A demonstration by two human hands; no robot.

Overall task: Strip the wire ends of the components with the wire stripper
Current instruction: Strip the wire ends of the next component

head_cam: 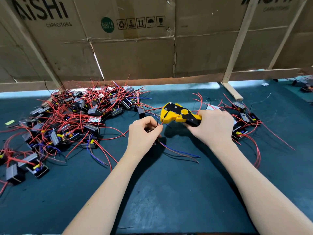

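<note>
Feeding a red wire (160,125) end into the yellow wire stripper (179,114) head.

Left hand (144,136) pinches the red wire, with a component mostly hidden beneath its curled fingers; right hand (214,126) is wrapped round the stripper handles. The step looks like seating the tip; next, I judge, comes a firm squeeze with the wire held steady. A big pile of components (67,119) lies well to the left and a smaller group (243,119) just right of the right hand, with bare green mat (169,192) toward the person.
</note>
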